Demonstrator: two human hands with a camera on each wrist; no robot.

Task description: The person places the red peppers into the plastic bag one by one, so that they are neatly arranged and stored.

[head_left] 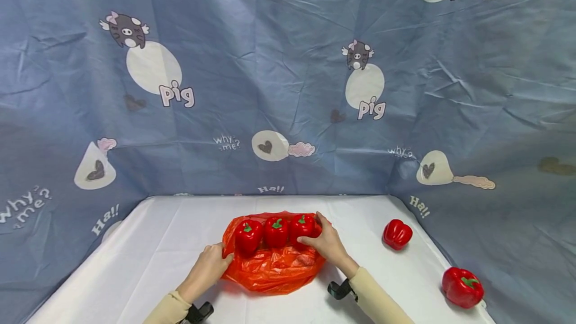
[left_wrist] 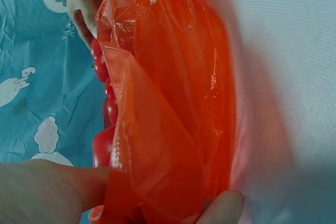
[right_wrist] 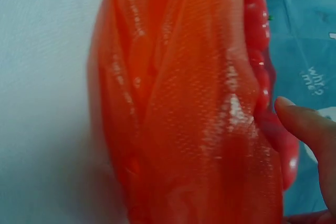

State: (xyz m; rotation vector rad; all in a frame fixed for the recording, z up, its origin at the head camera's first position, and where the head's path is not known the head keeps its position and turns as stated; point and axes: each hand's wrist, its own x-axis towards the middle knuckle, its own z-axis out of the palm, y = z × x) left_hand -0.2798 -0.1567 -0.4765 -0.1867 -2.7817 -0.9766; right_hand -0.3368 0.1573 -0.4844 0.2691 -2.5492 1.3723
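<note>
An orange-red plastic bag (head_left: 274,276) lies with its mouth spread, and three red bell peppers sit side by side in the opening: left (head_left: 248,237), middle (head_left: 276,232) and right (head_left: 302,228). At the bag's left edge my left hand (head_left: 212,263) grips the plastic, thumb on the near side. My right hand (head_left: 327,240) is around the right pepper, thumb across its front and fingers at the bag's right rim. In the right wrist view the thumb (right_wrist: 304,124) lies beside that pepper, while the bag's side hides the peppers' lower parts.
Two more red bell peppers lie at the right of the white-covered table (head_left: 171,239): one farther back (head_left: 397,234), one at the right edge (head_left: 462,287). A blue printed curtain (head_left: 297,74) hangs behind and along the sides.
</note>
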